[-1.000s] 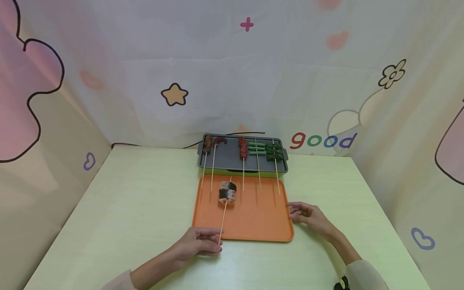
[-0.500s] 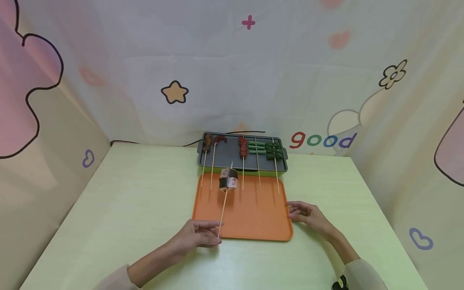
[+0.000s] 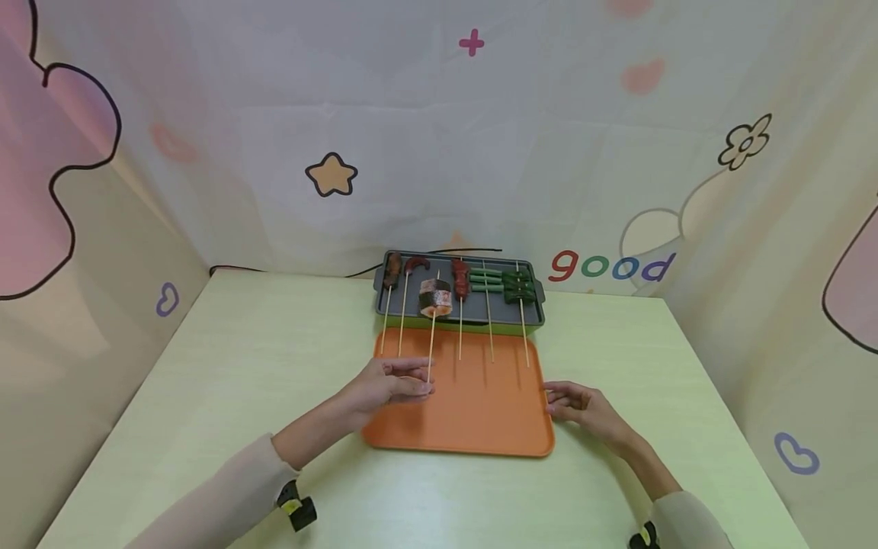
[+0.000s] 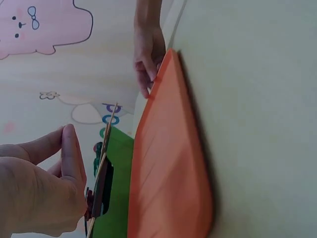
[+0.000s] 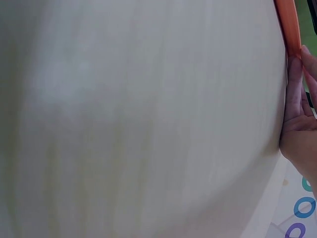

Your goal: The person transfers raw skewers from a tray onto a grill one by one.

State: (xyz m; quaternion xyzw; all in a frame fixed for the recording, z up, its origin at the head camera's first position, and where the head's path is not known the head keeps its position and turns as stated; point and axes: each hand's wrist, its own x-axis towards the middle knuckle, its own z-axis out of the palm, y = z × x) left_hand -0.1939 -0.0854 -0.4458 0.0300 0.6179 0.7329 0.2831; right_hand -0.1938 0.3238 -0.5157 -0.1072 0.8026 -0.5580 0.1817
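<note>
My left hand (image 3: 394,389) pinches the lower end of a skewer's thin stick between thumb and fingers. The skewer (image 3: 435,297) carries a chunky piece with black and whitish bands and an orange-pink end. In the head view that piece overlaps the grey grill pan (image 3: 439,306), between a curled dark-red skewer (image 3: 415,265) and a red meat skewer (image 3: 460,280). Below the left hand lies an orange tray (image 3: 473,427). My right hand (image 3: 583,404) grips the tray's right rim with thumb and fingers, also seen in the right wrist view at the tray edge (image 5: 289,25).
The pan sits on a green base (image 3: 511,330) behind the tray. It also holds a brown skewer (image 3: 392,270), a green-stalk skewer (image 3: 485,280) and a dark-green skewer (image 3: 518,287). Their sticks reach forward over the tray. A patterned curtain (image 3: 411,152) stands behind the pale table (image 3: 274,343).
My left hand has moved forward over the tray, carrying the banded skewer from above the tray to the pan. My right hand stays at the tray's rim.
</note>
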